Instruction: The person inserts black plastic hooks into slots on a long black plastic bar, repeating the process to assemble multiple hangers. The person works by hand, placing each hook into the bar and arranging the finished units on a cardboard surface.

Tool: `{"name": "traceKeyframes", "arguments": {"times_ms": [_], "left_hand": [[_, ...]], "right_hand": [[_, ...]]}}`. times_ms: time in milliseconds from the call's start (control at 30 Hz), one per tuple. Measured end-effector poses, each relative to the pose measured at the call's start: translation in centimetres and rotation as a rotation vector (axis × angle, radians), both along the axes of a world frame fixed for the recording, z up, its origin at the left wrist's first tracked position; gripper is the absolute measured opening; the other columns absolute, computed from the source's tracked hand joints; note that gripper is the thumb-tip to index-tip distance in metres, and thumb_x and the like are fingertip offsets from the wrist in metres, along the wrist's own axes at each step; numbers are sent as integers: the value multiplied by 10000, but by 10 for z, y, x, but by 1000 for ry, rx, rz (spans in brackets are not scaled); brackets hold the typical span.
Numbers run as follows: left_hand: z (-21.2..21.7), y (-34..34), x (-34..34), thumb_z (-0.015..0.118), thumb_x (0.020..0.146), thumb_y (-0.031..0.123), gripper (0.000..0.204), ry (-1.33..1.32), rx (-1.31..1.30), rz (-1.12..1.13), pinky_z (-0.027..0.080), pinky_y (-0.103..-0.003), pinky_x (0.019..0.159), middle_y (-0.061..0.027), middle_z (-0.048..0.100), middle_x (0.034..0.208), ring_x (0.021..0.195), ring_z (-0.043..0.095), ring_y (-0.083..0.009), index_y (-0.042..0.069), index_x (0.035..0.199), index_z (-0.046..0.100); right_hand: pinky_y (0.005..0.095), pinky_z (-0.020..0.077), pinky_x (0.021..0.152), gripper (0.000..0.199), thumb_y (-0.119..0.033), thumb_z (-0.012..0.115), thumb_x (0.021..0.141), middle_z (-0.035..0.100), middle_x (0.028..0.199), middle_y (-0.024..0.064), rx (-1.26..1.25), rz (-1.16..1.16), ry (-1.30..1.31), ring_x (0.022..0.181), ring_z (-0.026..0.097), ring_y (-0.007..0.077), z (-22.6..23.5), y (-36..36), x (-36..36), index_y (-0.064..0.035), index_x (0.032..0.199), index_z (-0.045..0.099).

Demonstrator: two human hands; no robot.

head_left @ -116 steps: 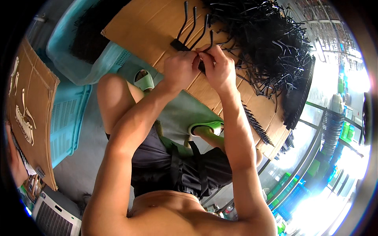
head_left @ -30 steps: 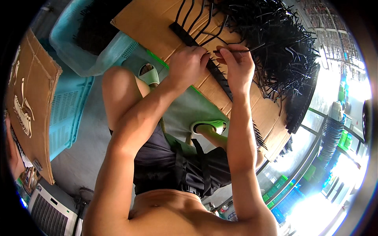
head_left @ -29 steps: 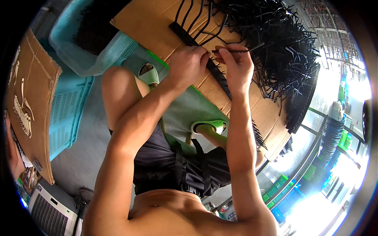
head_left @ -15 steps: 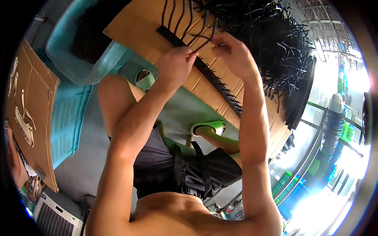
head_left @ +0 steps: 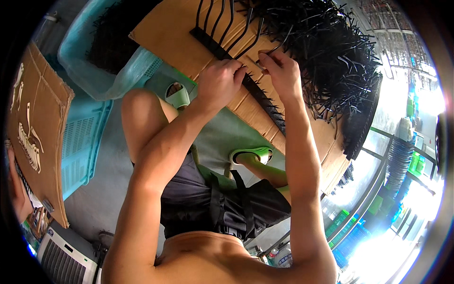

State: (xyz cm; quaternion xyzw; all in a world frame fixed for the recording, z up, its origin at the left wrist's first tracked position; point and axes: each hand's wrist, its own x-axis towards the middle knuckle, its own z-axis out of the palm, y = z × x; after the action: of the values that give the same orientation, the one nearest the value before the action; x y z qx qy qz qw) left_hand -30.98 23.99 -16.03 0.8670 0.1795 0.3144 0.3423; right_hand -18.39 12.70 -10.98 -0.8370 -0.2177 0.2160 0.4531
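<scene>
A long black toothed strip (head_left: pixel 265 100) lies slantwise across the cardboard surface. Several thin curved black rods (head_left: pixel 230 27) stand in a row from its far left part. My left hand (head_left: pixel 218 84) is closed over the strip's middle, just nearer than the last standing rod, with thumb and forefinger at the strip's edge. To its right, my right hand (head_left: pixel 282 72) pinches one loose thin black rod (head_left: pixel 285 40), whose far end points toward the heap. Bare teeth show along the strip's near part. The left fingers partly hide the strip.
A big heap of black rods (head_left: pixel 326 52) covers the right of the cardboard (head_left: pixel 165 35). At the left stand a blue basket (head_left: pixel 80 142) and a plastic-lined basket (head_left: pixel 78 66) of dark pieces. Another cardboard sheet (head_left: pixel 45 109) holds pale toothed pieces. A person's hand (head_left: pixel 16 189) shows at the far left edge.
The rod that was bent between both hands now stands in the row on the strip. My right hand has drawn away from it and holds another rod. The left hand has shifted slightly right and nearer.
</scene>
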Motion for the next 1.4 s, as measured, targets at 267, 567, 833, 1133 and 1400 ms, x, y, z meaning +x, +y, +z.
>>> {"name": "traceKeyframes", "arguments": {"times_ms": [267, 567, 833, 1133, 1400], "left_hand": [[1, 0, 2, 707, 779, 100, 72, -64, 79, -6, 499, -395, 567, -110, 647, 718, 650, 630, -298, 55, 773, 651], [1, -1, 1, 705, 772, 90, 82, -60, 97, 11, 498, -407, 568, -119, 640, 718, 648, 624, -310, 53, 757, 633], [-6, 3, 2, 714, 793, 132, 90, -66, 172, -10, 494, -403, 541, -110, 650, 720, 627, 627, -309, 68, 794, 651], [4, 4, -4, 695, 820, 182, 159, -24, -141, -26, 516, -388, 552, -133, 678, 764, 680, 666, -293, 26, 827, 664], [-8, 0, 3, 714, 796, 138, 90, -96, -74, -22, 518, -386, 588, -116, 669, 741, 660, 646, -295, 60, 803, 671]], "right_hand": [[253, 536, 691, 160, -110, 632, 926, 688, 837, 82, 433, -89, 145, 765, 657, 116, 4, 3, -36, 42, 972, 624], [269, 519, 645, 152, -117, 683, 863, 710, 789, 120, 234, -60, -193, 706, 690, 163, -4, 8, -45, 4, 952, 657], [301, 520, 623, 203, -131, 670, 860, 700, 783, 134, -9, 293, -304, 701, 681, 187, 11, 1, -27, 0, 1016, 661], [316, 552, 581, 340, -291, 594, 897, 679, 710, 146, -442, 193, 162, 638, 684, 224, -15, 12, 19, 31, 889, 702], [328, 566, 663, 192, -148, 674, 798, 682, 751, 177, -293, -7, 199, 739, 698, 239, -13, -8, 18, 44, 797, 655]]}}
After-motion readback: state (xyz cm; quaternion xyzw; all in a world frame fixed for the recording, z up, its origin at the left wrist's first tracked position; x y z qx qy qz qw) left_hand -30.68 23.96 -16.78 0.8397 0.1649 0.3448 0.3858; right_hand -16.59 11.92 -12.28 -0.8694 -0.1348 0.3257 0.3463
